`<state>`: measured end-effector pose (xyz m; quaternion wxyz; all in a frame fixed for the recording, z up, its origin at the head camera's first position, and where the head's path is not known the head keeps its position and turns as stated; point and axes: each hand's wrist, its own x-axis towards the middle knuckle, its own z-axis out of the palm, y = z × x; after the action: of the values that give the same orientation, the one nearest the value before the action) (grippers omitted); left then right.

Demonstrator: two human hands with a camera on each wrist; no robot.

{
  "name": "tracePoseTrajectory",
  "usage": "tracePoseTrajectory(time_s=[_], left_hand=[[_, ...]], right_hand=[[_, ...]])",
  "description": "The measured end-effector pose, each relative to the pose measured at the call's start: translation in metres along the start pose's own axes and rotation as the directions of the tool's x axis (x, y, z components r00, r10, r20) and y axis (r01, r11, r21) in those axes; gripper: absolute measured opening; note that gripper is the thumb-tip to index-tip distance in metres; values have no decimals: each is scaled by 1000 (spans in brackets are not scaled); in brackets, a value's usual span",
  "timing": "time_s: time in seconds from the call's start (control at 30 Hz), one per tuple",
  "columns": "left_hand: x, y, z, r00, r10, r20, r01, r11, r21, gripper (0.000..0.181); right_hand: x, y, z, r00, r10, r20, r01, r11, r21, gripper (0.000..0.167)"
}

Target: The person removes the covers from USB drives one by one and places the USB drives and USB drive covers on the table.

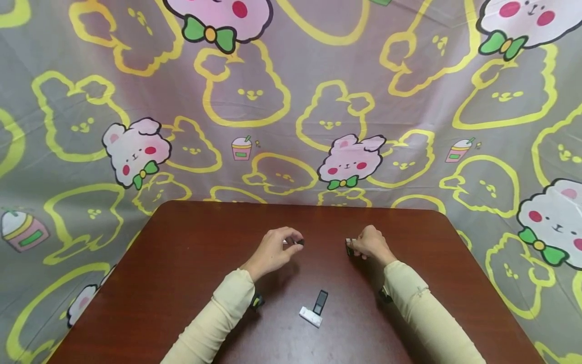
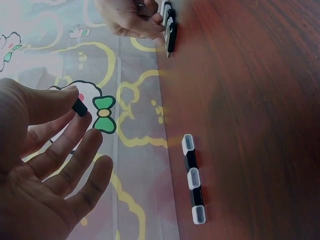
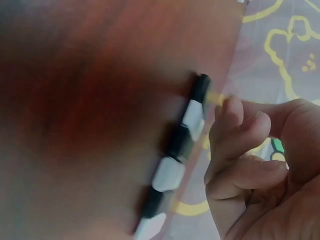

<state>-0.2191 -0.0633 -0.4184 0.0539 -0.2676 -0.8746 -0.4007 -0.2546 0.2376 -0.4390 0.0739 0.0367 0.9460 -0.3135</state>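
Observation:
My left hand (image 1: 273, 250) pinches a small black piece (image 2: 81, 107) between thumb and index finger, the other fingers loosely spread. Below it a row of alternating white and black blocks (image 2: 194, 177) lies on the table; the white ones look hollow-ended. My right hand (image 1: 373, 243) is beside a second row of black and white blocks (image 3: 169, 172), its fingers curled. Whether the fingertips pinch a block of this row is hidden. Nearer to me lie a black piece (image 1: 321, 302) and a white block (image 1: 310, 317), end against side.
The brown wooden table (image 1: 191, 283) has rounded far corners. A grey cloth (image 1: 282, 141) with yellow outlines and cartoon rabbits hangs directly behind and at both sides. Dark wrist devices (image 1: 256, 302) show under both forearms.

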Motion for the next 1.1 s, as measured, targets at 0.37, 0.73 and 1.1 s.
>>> tracePoseTrajectory(time_s=[0.37, 0.73, 1.1], left_hand=[[11, -11, 4, 1000, -5, 30, 4, 998, 63, 17], [30, -15, 7, 999, 0, 43, -5, 993, 118, 19], [45, -18, 16, 996, -40, 79, 25, 983, 180, 18]], right_hand=[[-5, -12, -24, 999, -9, -48, 10, 1000, 20, 44], [-15, -29, -38, 996, -57, -70, 58, 998, 6, 43], [-32, -45, -48, 993, -104, -51, 106, 994, 32, 41]])
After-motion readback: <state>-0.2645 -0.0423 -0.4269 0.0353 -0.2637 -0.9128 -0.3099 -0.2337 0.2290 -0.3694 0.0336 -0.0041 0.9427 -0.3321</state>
